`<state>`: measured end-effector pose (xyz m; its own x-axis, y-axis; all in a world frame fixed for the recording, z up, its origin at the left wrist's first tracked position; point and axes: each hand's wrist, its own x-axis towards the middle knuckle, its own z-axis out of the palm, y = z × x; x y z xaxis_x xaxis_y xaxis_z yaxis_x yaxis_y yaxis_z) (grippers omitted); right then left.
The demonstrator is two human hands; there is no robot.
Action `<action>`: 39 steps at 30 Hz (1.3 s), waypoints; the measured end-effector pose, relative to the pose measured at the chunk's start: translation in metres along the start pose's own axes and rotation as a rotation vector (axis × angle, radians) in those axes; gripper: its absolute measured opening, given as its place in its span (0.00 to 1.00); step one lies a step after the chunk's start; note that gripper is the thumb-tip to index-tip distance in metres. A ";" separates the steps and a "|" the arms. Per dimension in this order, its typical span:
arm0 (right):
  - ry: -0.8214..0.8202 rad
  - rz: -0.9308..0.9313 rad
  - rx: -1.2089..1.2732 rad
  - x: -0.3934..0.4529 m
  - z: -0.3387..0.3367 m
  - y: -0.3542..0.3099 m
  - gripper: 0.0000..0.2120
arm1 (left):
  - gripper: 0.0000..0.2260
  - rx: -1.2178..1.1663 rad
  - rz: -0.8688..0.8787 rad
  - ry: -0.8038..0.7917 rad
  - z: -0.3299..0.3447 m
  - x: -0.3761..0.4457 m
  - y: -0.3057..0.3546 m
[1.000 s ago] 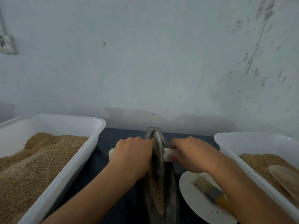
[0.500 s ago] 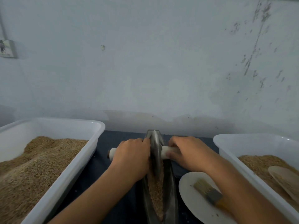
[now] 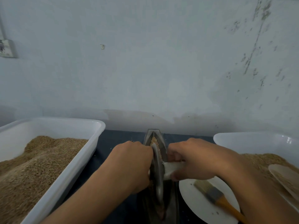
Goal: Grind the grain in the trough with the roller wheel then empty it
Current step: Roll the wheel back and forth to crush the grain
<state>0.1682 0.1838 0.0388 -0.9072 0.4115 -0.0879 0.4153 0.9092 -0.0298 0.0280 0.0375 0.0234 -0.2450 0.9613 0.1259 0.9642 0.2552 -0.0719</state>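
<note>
1. left tub: white, big, heaped with brown grain that slopes up toward its far wall; its right rim runs just beside the left forearm.
2. right tub: white, partly cut by the frame edge, holding a lower bed of grain with a pale scoop lying in it; the right forearm crosses its near rim.
3. table: dark surface, seen as a narrow lane between the tubs; a bare strip shows beyond the trough up to the wall, with a few stray grains on it.
4. trough: long, narrow grey metal boat running away from the person, centred between the tubs, its pointed far end near the wall.
5. plate: white, round, just right of the trough's near half; a brush with grey bristles and an orange handle lies on it.
6. wheel: thin grey disc standing upright on edge in the trough, at its middle.
7. left hand: fingers curled down over the axle on the wheel's left, hiding it.
8. right hand: fingers wrapped round the white axle on the wheel's right.
9. grain: a small tan heap in the trough's far end, just past the wheel.
</note>
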 end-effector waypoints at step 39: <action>0.103 0.077 -0.008 0.020 0.019 0.007 0.13 | 0.06 0.047 -0.018 0.153 0.023 0.025 -0.009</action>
<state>0.1537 0.1969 0.0179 -0.8752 0.4836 0.0130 0.4834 0.8752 -0.0190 0.0105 0.0614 0.0040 -0.2406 0.9303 0.2771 0.9531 0.2804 -0.1138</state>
